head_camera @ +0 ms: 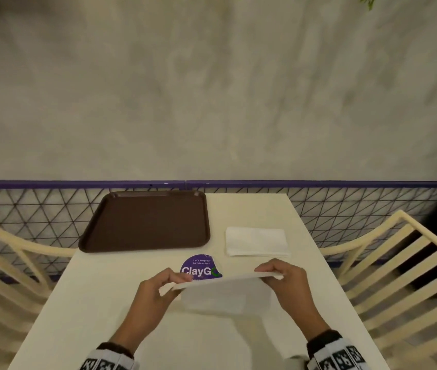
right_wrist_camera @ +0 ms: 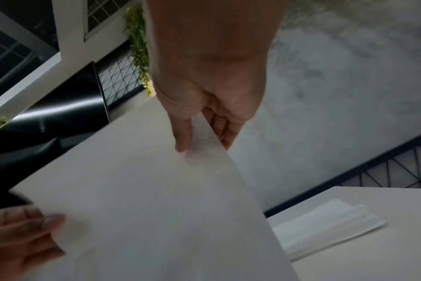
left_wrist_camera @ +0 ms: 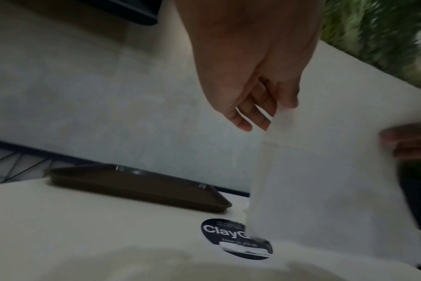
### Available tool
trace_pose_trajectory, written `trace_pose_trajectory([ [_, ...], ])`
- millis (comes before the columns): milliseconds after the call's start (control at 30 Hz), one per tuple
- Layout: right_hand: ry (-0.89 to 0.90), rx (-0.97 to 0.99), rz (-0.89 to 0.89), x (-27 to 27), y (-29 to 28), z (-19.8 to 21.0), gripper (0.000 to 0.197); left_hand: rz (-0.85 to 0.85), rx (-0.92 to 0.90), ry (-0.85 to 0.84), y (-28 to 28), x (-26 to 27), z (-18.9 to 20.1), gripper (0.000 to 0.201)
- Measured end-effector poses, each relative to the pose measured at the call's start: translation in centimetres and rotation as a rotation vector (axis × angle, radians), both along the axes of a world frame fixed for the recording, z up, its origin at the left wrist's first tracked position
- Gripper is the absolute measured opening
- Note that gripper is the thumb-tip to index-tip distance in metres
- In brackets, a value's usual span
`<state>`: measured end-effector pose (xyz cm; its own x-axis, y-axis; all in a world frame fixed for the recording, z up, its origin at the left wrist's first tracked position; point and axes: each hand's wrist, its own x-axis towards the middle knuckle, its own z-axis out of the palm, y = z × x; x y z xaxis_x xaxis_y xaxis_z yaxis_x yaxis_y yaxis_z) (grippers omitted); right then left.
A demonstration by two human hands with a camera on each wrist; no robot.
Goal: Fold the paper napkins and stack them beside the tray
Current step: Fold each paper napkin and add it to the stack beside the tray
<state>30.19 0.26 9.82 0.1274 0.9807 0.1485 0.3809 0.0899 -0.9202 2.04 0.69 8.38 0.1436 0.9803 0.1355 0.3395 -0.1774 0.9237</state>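
Note:
A white paper napkin (head_camera: 225,295) (left_wrist_camera: 324,171) (right_wrist_camera: 144,199) hangs spread above the near part of the cream table (head_camera: 121,303). My left hand (head_camera: 169,283) (left_wrist_camera: 274,112) pinches its upper left corner. My right hand (head_camera: 268,271) (right_wrist_camera: 199,136) pinches the upper right corner, thumb on the near face and fingers behind. A stack of folded white napkins (head_camera: 257,241) (right_wrist_camera: 329,226) lies flat on the table to the right of the empty brown tray (head_camera: 148,222) (left_wrist_camera: 137,186).
A round purple ClayGo sticker (head_camera: 201,267) (left_wrist_camera: 228,235) lies on the table, partly hidden by the held napkin. Cream slatted chairs (head_camera: 398,276) stand at both sides. A black wire-mesh fence (head_camera: 345,209) and a grey wall lie beyond the far table edge.

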Motion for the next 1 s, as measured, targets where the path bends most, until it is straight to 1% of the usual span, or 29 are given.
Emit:
trace_pose_trajectory([
  [67, 0.135, 0.057, 0.016, 0.4, -1.5, -0.8, 0.037, -0.057, 0.065, 0.0, -1.2, 0.2, -0.1, 0.04],
  [100, 0.153, 0.071, 0.032, 0.7, -2.4, -1.8, 0.035, -0.088, 0.085, 0.02, -1.8, 0.1, -0.6, 0.041],
  [133, 0.182, 0.074, 0.07, 1.0, -3.3, -2.8, 0.03, -0.115, 0.098, 0.048, -2.5, -0.1, -1.4, 0.04],
  [167, 0.205, 0.041, 0.089, 1.4, -4.1, -4.0, 0.019, -0.146, 0.123, 0.074, -3.3, -0.4, -2.5, 0.032],
  [200, 0.24, 0.007, 0.13, 1.7, -5.1, -5.2, 0.009, -0.174, 0.094, 0.117, -4.3, -0.7, -3.2, 0.021],
  [233, 0.209, -0.035, 0.14, 2.0, -5.8, -6.7, 0.002, -0.202, 0.054, 0.161, -5.1, -0.9, -4.3, 0.02],
  [267, 0.165, -0.066, 0.146, 2.1, -6.4, -8.1, 0.011, -0.192, -0.017, 0.197, -5.7, -1.0, -5.8, 0.026],
  [300, 0.07, -0.095, 0.126, 1.9, -7.1, -9.2, 0.024, -0.218, -0.083, 0.197, -6.4, -0.9, -7.3, 0.031],
  [333, -0.011, -0.143, 0.172, 1.7, -7.5, -10.1, 0.039, -0.249, -0.12, 0.262, -6.9, -1.0, -8.7, 0.034],
  [367, -0.055, -0.247, 0.245, 1.6, -8.1, -11.0, 0.056, -0.282, -0.171, 0.309, -7.2, -1.3, -10.4, 0.028],
  [400, -0.103, -0.326, 0.274, 1.4, -8.6, -11.9, 0.069, -0.316, -0.304, 0.23, -7.6, -1.1, -10.9, 0.016],
  [433, -0.152, -0.374, 0.293, 1.5, -8.9, -12.7, 0.073, -0.326, -0.423, 0.162, -8.1, -0.8, -11.4, 0.02],
  [467, -0.148, -0.424, 0.303, 1.5, -9.2, -13.2, 0.071, -0.303, -0.494, 0.156, -8.4, -0.7, -11.6, 0.024],
  [500, -0.095, -0.448, 0.272, 1.4, -9.3, -13.6, 0.062, -0.256, -0.534, 0.156, -8.3, -0.5, -11.3, 0.013],
  [533, -0.078, -0.428, 0.21, 1.5, -9.2, -13.7, 0.051, -0.201, -0.485, 0.22, -8.1, -0.4, -10.8, 0.007],
  [567, -0.083, -0.398, 0.148, 1.5, -8.9, -13.6, 0.043, -0.186, -0.47, 0.199, -7.6, -0.4, -11.1, 0.026],
  [600, -0.122, -0.379, 0.133, 1.4, -8.5, -13.2, 0.042, -0.122, -0.452, 0.184, -6.9, -0.3, -11.1, 0.04],
  [633, -0.154, -0.377, 0.127, 1.3, -7.8, -12.7, 0.043, -0.101, -0.392, 0.202, -6.3, -0.2, -11.1, 0.045],
  [667, -0.19, -0.398, 0.111, 1.2, -7.0, -12.6, 0.041, -0.096, -0.333, 0.255, -5.9, -0.2, -11.0, 0.041],
  [700, -0.221, -0.408, 0.094, 1.2, -6.2, -12.4, 0.037, -0.067, -0.306, 0.251, -5.4, -0.1, -11.2, 0.033],
  [767, -0.289, -0.445, 0.047, 1.0, -4.5, -12.3, 0.025, 0.016, -0.297, 0.259, -4.2, 0.5, -11.2, 0.027],
  [800, -0.339, -0.489, 0.041, 0.9, -3.9, -12.5, 0.024, 0.052, -0.296, 0.266, -3.7, 0.7, -11.5, 0.026],
  [900, -0.414, -0.549, 0.024, 0.4, -3.0, -13.1, 0.035, 0.135, -0.303, 0.258, -2.8, 1.1, -12.0, 0.027],
  [933, -0.406, -0.547, 0.006, 0.2, -2.8, -13.3, 0.04, 0.152, -0.293, 0.277, -2.8, 1.3, -12.1, 0.027],
  [967, -0.41, -0.544, -0.008, 0.2, -2.7, -13.5, 0.045, 0.174, -0.228, 0.321, -2.9, 1.6, -12.3, 0.028],
  [1000, -0.414, -0.543, -0.017, 0.1, -2.8, -13.5, 0.048, 0.178, -0.076, 0.408, -3.1, 1.9, -12.6, 0.027],
])
